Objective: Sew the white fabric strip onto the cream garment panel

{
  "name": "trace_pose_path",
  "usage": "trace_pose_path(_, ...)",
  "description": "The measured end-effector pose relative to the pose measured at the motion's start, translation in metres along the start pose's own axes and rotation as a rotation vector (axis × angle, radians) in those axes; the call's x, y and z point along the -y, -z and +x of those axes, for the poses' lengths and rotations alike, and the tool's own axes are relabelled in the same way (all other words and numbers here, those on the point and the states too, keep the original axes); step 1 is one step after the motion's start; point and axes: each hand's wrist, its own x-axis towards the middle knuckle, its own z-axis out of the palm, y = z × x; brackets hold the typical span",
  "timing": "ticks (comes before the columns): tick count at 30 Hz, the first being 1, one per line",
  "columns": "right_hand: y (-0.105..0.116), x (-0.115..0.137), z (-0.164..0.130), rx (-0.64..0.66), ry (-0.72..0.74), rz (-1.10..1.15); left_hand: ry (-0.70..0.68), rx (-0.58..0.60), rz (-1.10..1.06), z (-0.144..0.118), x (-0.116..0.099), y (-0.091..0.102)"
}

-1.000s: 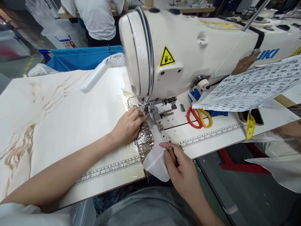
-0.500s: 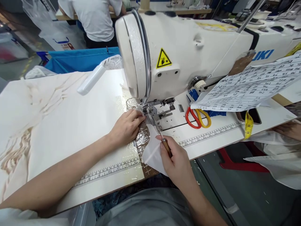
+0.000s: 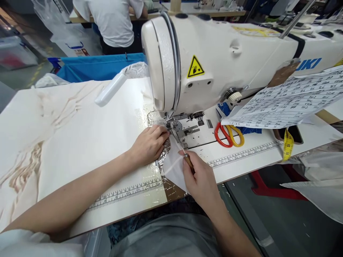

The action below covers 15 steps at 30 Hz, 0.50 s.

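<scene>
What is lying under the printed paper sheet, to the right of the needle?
Under the printed paper sheet show the scissors' handles, something blue and a yellow tape measure. The blades are covered.

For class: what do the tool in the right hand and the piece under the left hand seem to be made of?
Tool in the right hand: a thin shiny shaft, likely steel, on a brown handle, probably wood. White piece under the left hand: soft and matte, folds limply, so apparently thin woven fabric.

The needle of the white sewing machine (image 3: 214,60) sits hidden behind its head. Printing on the white tabular paper sheet (image 3: 289,101) is too small to read. The right hand (image 3: 199,176) covers most of the wooden-handled pointed tool (image 3: 188,161). A person in a white shirt (image 3: 115,21) is cut off at the top edge.
</scene>
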Motion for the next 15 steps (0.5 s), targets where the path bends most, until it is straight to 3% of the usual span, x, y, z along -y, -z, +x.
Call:
trace_pose_path(9,0.002,0.025,-0.002,-0.011,0.168,0.149,0.020,0.014,-0.091,0.004,0.004,0.002)
trace_pose_path(15,0.001,0.048,-0.004,-0.065,0.352,0.231,0.078,0.139,0.074,0.022,0.000,0.005)
